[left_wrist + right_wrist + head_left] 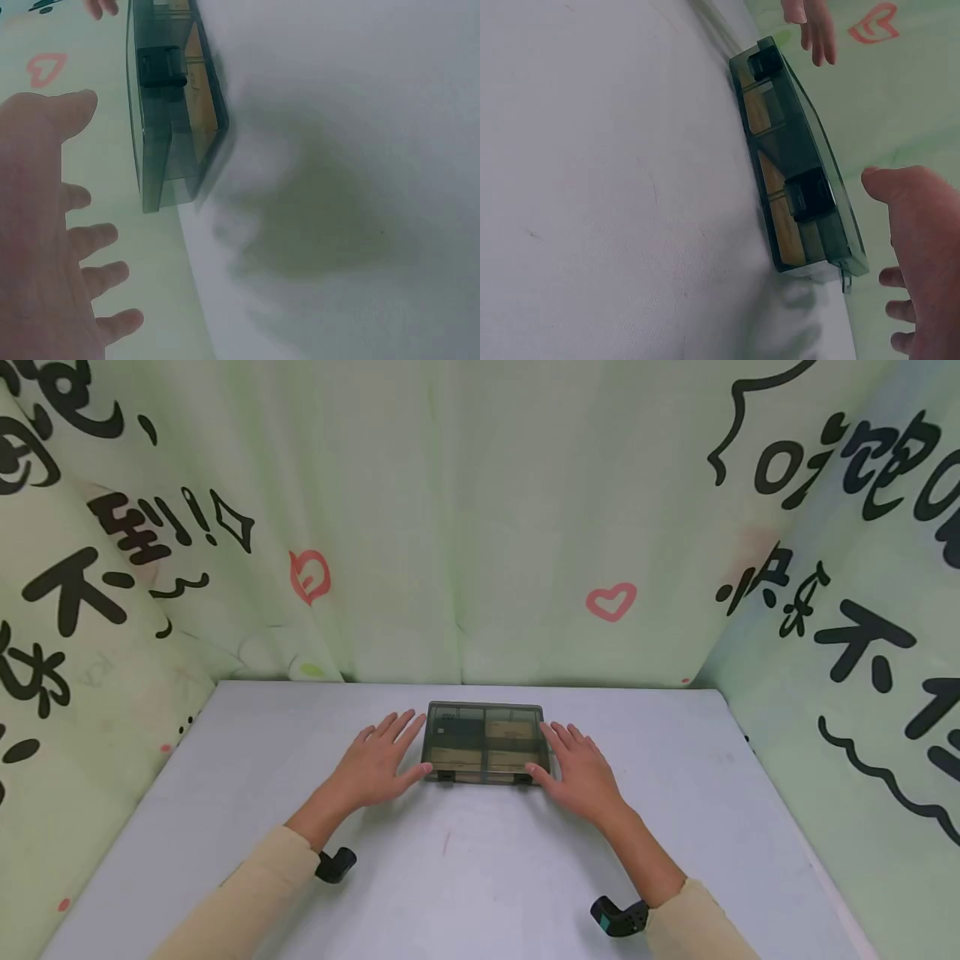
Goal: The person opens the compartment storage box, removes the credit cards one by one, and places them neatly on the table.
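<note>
Box first: a smoky, see-through compartment box (pixel 484 742) lies flat at the middle of the grey surface (pixel 480 877), lid down, w/ two dark latches (pixel 807 194) on its near edge. Through the lid we see dividers and tan contents in several compartments; what they are, we can't tell.

Left hand (pixel 377 764) sits just beside the box's left side, fingers straight and spread, thumb tip at the near-left corner. Touching or a hair apart? Head view says touching, but the left wrist view shows a gap between the palm (pixel 45 247) and the box wall (pixel 161 154), so we'd call it thumb contact at most. It holds nothing.

Right hand (pixel 579 766) mirrors it on the other side: fingers flat and loose, thumb at the near-right corner by the latch. Right wrist view shows the thumb (pixel 900 195) near the box's top edge, not curled round it. So this hand holds nothing either.

Our read: both hands bracket the box symmetrically, thumbs toward the latch side, probably b/c that frames it square and puts the thumbs close to the clasps. That's a judgement, not something seen.

Further out: cream sleeves (pixel 247 893), a dark wrist strap (pixel 335 863) on each arm, and pale green cloth (pixel 480 527) w/ black characters and red hearts walling in the surface on three sides.
</note>
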`<action>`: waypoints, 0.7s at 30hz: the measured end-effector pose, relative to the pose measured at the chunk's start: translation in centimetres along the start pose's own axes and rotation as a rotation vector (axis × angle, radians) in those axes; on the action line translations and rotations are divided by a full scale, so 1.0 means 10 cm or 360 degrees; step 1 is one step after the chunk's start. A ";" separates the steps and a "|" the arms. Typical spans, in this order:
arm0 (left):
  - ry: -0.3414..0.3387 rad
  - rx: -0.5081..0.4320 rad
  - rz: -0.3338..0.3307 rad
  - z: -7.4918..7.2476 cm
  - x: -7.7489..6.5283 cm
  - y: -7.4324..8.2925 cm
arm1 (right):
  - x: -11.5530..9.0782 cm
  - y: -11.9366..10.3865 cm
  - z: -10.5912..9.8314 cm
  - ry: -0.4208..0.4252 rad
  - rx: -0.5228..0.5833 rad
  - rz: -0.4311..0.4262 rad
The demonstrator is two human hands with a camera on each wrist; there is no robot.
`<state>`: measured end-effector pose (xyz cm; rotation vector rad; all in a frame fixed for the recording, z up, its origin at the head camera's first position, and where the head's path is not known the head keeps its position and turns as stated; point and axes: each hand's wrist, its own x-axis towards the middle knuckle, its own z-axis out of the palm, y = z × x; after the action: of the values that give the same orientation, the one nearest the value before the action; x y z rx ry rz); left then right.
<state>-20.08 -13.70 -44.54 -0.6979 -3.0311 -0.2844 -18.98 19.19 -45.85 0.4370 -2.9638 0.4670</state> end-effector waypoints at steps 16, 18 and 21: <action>-0.0082 -0.0028 -0.0028 0.12 0.08 0.04 | 0.05 -0.07 0.09 -0.0040 0.0018 -0.0026; -0.0102 -0.0032 -0.0034 0.13 0.10 0.05 | 0.06 -0.07 0.10 -0.0030 0.0043 -0.0013; -0.0131 -0.0029 -0.0065 0.13 0.10 0.05 | 0.08 -0.08 0.13 -0.0015 0.0088 -0.0011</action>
<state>-20.76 -12.55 -45.62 -0.6657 -3.1275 -0.2918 -19.55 17.80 -46.73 0.4564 -2.9635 0.5485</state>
